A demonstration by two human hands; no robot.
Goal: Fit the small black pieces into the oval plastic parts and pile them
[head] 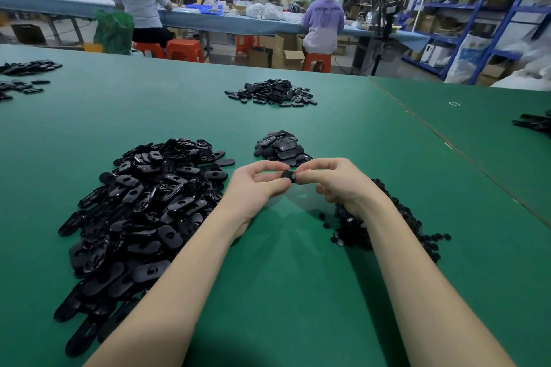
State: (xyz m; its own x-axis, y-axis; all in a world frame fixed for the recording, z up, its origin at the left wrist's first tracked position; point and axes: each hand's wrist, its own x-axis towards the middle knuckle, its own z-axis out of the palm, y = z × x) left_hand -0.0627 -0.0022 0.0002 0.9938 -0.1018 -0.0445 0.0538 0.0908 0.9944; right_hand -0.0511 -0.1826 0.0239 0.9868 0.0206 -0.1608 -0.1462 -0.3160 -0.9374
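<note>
1. Left hand (258, 185): raised above the green table (298, 292), fingers curled, thumb and fingertips pinching the left end of a black part (288, 176).
2. Right hand (334, 180): raised at the same level, fingers curled, thumb and forefinger pinching the right end of the same part. A small pale spot shows at that end; whether it belongs to a separate small piece cannot be told.
3. The black part is held between both hands, clear of the table, over the bare patch in front of the small stack. Most of it is hidden by the fingers, so its shape cannot be told.
4. Oval parts (143, 211): a large loose heap on the table to the left of the left forearm. Many lie with an opening facing up.
5. Small pieces (384, 226): a loose heap under and beside the right forearm, with a few strays just left of it.
6. Stack (281, 147): a small pile of oval parts just beyond the hands, near but not touching them.
7. Far pile (271, 93): a further heap of black parts, well apart, toward the far table edge.
8. More black parts lie at the far left edge (26, 67) and at the right edge (536, 125) of the view.
9. Background: two people (140, 0) sit on orange stools (185, 49) at a long bench with their backs to the camera; blue shelving (477, 9) stands at the right.
</note>
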